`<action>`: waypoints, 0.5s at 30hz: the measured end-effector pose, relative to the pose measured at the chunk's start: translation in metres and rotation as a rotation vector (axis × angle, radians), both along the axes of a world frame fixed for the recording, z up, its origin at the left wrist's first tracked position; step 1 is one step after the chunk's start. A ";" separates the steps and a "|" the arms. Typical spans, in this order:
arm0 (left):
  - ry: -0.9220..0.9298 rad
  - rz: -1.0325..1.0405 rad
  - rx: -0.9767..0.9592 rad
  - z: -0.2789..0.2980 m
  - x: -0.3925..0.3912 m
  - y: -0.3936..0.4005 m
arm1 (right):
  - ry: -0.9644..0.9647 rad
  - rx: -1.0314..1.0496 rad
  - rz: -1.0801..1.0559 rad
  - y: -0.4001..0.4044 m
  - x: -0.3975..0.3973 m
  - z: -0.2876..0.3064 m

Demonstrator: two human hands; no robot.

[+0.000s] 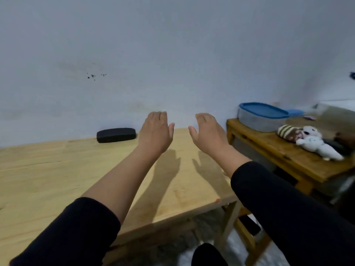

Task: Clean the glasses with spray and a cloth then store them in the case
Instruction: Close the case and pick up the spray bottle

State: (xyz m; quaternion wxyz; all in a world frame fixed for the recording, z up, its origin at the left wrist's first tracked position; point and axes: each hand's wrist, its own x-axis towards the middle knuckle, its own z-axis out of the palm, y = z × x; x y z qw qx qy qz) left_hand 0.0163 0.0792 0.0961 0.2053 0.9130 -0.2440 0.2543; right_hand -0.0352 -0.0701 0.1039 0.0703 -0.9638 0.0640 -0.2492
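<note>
Left hand [155,131] and right hand [208,131] raised above bench [57,169], palms down, fingers released, grasping nothing; likely idle pose at start or end of task. Case [116,134] closed, at bench rear against wall, just left of left hand. Glasses, spray, cloth not visible; possibly inside case. No readable labels or writing.

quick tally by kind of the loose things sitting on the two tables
glasses case: 1
lidded container: 1
soft toys: 2, the other striped
total: 4
No glasses, spray or cloth in view; a few blurred things at the far right are left out.
</note>
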 end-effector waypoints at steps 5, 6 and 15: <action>0.014 -0.131 -0.014 -0.019 -0.028 -0.046 | -0.048 0.043 -0.090 -0.042 -0.043 -0.006; 0.029 -0.148 -0.011 -0.026 -0.033 -0.053 | -0.061 0.063 -0.102 -0.049 -0.050 -0.010; 0.312 -0.196 0.060 -0.100 -0.059 -0.084 | -0.240 0.439 -0.137 -0.074 -0.094 -0.083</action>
